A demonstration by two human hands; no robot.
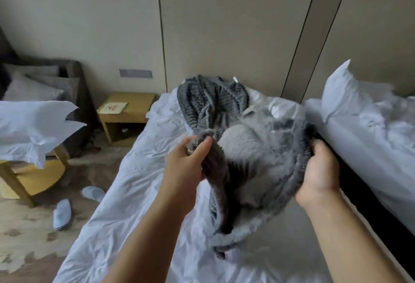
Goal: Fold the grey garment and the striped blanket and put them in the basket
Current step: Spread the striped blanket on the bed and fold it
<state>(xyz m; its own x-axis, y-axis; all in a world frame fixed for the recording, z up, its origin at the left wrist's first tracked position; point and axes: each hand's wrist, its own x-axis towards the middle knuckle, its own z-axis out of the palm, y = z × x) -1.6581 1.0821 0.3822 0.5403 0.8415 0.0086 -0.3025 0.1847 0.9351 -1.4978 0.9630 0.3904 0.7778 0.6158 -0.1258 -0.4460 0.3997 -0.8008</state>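
Fingers [183, 145] of our left hand [186, 166] are pinching the fluffy grey fleece garment [258, 148], our right hand [321, 170] gripping its opposite edge; we should be drawing it taut, corners level.

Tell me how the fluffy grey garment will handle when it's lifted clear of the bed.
The grey garment is probably floppy: it sags in a curve between the left hand and the right hand gripping its edges. Likely light for its bulk, given the thick fluffy pile. Its lower end lies on the bed, so it may drag.
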